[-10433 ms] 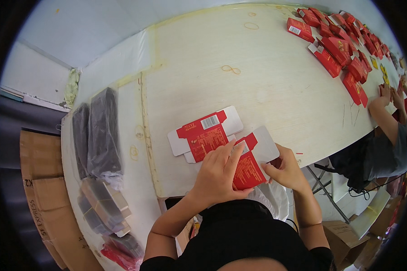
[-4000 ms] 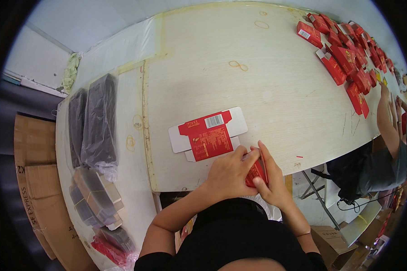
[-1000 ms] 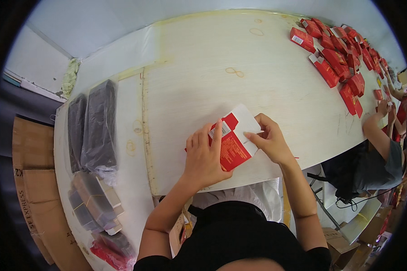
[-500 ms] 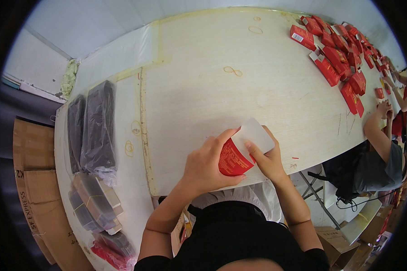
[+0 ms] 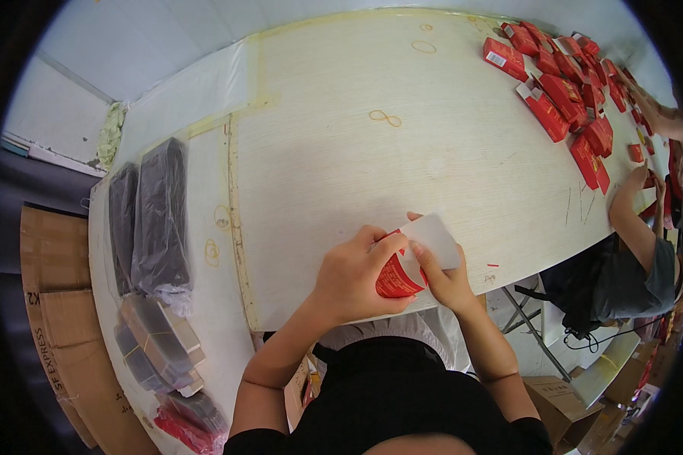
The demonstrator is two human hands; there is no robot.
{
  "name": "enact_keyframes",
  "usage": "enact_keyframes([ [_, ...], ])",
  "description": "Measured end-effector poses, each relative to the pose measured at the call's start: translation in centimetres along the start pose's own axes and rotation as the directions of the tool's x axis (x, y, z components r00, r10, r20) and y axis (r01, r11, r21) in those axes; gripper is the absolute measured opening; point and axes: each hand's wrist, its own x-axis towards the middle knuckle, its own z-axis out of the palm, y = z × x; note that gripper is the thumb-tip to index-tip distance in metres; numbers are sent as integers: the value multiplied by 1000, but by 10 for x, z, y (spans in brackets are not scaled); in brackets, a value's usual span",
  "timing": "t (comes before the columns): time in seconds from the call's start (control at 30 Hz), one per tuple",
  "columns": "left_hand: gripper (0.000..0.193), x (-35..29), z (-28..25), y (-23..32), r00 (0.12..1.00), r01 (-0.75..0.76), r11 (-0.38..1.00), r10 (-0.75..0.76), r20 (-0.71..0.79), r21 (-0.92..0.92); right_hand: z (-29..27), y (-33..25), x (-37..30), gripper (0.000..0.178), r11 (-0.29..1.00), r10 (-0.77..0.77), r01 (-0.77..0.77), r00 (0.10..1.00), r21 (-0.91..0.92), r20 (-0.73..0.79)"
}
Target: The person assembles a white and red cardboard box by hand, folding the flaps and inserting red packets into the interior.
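Observation:
Just above the table's near edge, both my hands hold a red cardboard box (image 5: pixel 397 279) with a white inner side. My left hand (image 5: pixel 353 274) wraps round its red body, thumb below and fingers curled over the upper edge. My right hand (image 5: pixel 449 282) grips the white flap end (image 5: pixel 436 236), its thumb pressed on the pale inside and its fingers behind the card. The far side of the box is hidden by my hands.
Red boxes (image 5: pixel 561 98) lie heaped at the table's (image 5: pixel 319 167) far right, where other people's hands (image 5: pixel 645 178) work. Dark plastic-wrapped packs (image 5: pixel 159 220) and banded clear-topped stacks (image 5: pixel 159 341) lie left. Cardboard cartons (image 5: pixel 68 318) stand beyond the left edge.
My left hand has shifted slightly right, its fingers curling further over the box's top edge. My right thumb still presses the white inside. At the far right, another person's arm has reached toward the heap.

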Motion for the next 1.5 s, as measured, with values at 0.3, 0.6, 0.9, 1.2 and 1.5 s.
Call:
enact_keyframes([
  [0.3, 88, 6, 8, 6, 989, 145, 985, -143, -22, 90, 4, -19, -3, 54, 955, -155, 199, 967, -221, 202],
  [0.6, 92, 5, 2, 10, 974, 192, 971, -205, 91, 140, 5, -15, -7, 50, 998, 17, -23, 994, 56, 106],
  [0.9, 93, 5, 3, 13, 963, 225, 968, -238, 125, 115, 9, -8, -8, 47, 999, -16, 19, 998, -33, 64],
  [1.2, 98, 0, 8, 11, 986, 134, 983, -145, 84, 126, 6, -11, -8, 43, 958, -131, 147, 988, -245, 82],
  [1.5, 104, 2, 11, 11, 978, 112, 984, -133, 159, 139, 16, -9, -19, 43, 937, -154, 132, 987, -323, -45],
])
